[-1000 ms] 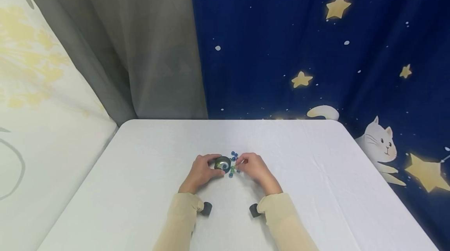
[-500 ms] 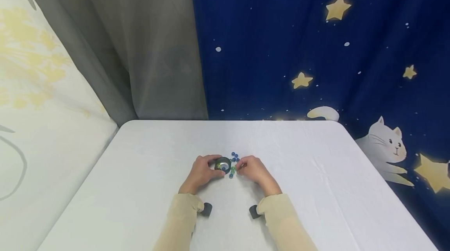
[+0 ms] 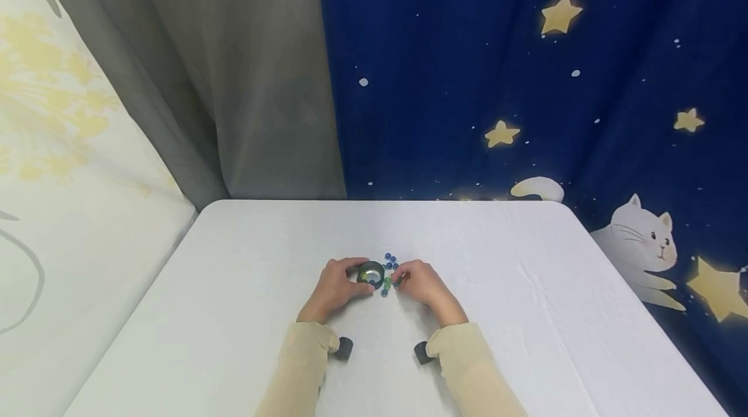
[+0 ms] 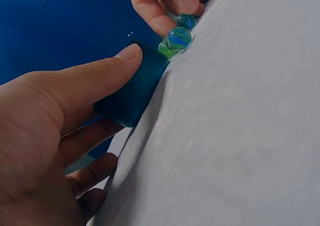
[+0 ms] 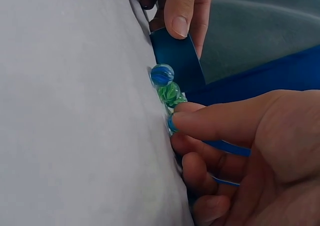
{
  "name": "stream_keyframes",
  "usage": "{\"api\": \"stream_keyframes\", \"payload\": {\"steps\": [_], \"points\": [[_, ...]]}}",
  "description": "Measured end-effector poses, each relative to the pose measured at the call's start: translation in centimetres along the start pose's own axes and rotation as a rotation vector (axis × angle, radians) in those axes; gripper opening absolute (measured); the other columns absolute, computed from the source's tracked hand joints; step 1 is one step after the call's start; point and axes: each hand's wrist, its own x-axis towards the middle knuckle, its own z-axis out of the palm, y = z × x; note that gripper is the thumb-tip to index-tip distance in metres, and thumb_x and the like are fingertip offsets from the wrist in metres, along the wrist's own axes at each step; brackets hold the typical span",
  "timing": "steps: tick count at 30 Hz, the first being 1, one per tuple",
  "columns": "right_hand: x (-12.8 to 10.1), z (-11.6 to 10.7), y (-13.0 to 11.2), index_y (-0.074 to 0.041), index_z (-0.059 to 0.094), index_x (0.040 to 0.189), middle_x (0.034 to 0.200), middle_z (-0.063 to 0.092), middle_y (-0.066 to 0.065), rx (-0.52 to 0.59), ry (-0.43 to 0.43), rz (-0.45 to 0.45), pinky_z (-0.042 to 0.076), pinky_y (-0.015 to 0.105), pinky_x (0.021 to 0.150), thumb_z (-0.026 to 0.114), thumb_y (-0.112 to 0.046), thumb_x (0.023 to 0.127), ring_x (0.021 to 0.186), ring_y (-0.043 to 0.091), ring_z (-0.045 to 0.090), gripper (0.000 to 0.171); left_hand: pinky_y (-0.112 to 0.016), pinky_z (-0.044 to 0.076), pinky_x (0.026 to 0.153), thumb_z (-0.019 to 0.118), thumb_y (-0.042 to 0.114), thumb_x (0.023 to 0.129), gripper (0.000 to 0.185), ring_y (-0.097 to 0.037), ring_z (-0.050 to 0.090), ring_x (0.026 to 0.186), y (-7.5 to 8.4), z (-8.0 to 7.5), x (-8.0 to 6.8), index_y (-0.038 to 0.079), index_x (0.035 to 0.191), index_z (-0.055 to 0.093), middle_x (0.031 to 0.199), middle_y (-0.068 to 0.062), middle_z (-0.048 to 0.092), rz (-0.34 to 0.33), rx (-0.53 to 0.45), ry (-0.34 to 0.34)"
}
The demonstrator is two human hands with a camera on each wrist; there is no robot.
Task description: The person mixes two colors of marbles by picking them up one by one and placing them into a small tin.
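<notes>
The left hand (image 3: 334, 287) grips the small dark cup (image 3: 371, 273) on the white bench (image 3: 526, 287), thumb and fingers curled round its wall. Just beside the cup lie the blue and green marbles (image 3: 388, 269); the right hand (image 3: 422, 282) seems to pinch one, though its fingers hide it. Best to keep the cup steady and lift one marble cleanly, without scattering its neighbours

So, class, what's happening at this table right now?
A person sits at a white table. Their left hand grips a small dark round cup, steadying it upright on the cloth. Their right hand pinches a marble from a cluster of blue and green marbles lying beside the cup. A few marbles seem to lie inside the cup already.
</notes>
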Motion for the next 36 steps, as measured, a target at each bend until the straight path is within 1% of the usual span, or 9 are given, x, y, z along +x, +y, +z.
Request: {"api": "stream_keyframes", "payload": {"steps": [6,12,17,22,26,33,36], "points": [[0.0,0.09,0.11,-0.009,0.073,0.083,0.078,0.066,0.002,-0.001,0.009,-0.006,0.048,0.035,0.067,0.067,0.007,0.074,0.068,0.014,0.055,0.02,-0.048,0.04,0.099,0.089,0.027,0.068,0.059,-0.029,0.052,0.11,-0.1,0.0,0.01,0.015,0.122,0.068,0.118,-0.007,0.065,0.019,-0.002,0.002],[0.02,-0.1,0.04,-0.011,0.073,0.083,0.078,0.065,0.002,-0.002,0.014,0.012,0.047,0.035,0.067,0.066,0.007,0.074,0.068,0.015,0.054,0.021,-0.047,0.041,0.099,0.089,0.027,0.068,0.058,-0.029,0.053,0.11,-0.11,0.04,0.14,0.015,0.121,0.068,0.118,-0.007,0.066,0.033,-0.01,0.007],[0.09,-0.35,-0.05,-0.012,0.074,0.084,0.074,0.062,0.001,0.024,0.016,0.033,0.045,0.034,0.064,0.066,0.007,0.074,0.068,0.017,0.053,0.022,-0.047,0.041,0.099,0.089,0.026,0.068,0.057,-0.03,0.053,0.111,-0.04,-0.06,0.16,0.014,0.121,0.069,0.118,-0.007,0.066,0.04,-0.01,0.008],[0.2,-0.58,-0.16,-0.014,0.074,0.086,0.07,0.058,0.0,0.04,0.014,0.049,0.043,0.032,0.06,0.068,0.003,0.076,0.065,0.017,0.052,0.02,-0.048,0.041,0.098,0.088,0.026,0.069,0.057,-0.03,0.053,0.11,-0.05,-0.13,0.18,0.014,0.121,0.069,0.117,-0.007,0.066,0.038,-0.01,0.002],[0.23,-0.68,-0.25,-0.015,0.074,0.086,0.069,0.058,-0.001,0.047,0.026,0.054,0.043,0.032,0.059,0.07,0.0,0.079,0.064,0.017,0.052,0.017,-0.047,0.04,0.099,0.089,0.026,0.069,0.057,-0.029,0.053,0.11,-0.2,-0.12,0.25,0.015,0.121,0.069,0.118,-0.007,0.065,0.032,-0.012,0.004],[0.16,-0.75,-0.42,-0.015,0.073,0.09,0.076,0.063,-0.003,0.099,0.035,0.039,0.045,0.032,0.063,0.072,-0.004,0.082,0.069,0.015,0.056,0.014,-0.05,0.041,0.097,0.088,0.027,0.069,0.058,-0.03,0.053,0.108,-0.32,-0.15,0.22,0.013,0.122,0.068,0.118,-0.009,0.065,0.052,-0.008,-0.004],[0.12,-0.75,-0.51,-0.014,0.074,0.093,0.077,0.064,-0.002,0.126,0.031,0.019,0.046,0.032,0.064,0.071,-0.003,0.083,0.07,0.015,0.057,0.015,-0.048,0.042,0.096,0.089,0.028,0.068,0.059,-0.029,0.053,0.108,-0.29,-0.1,0.22,0.014,0.122,0.068,0.118,-0.008,0.065,0.043,-0.015,-0.005]]}}
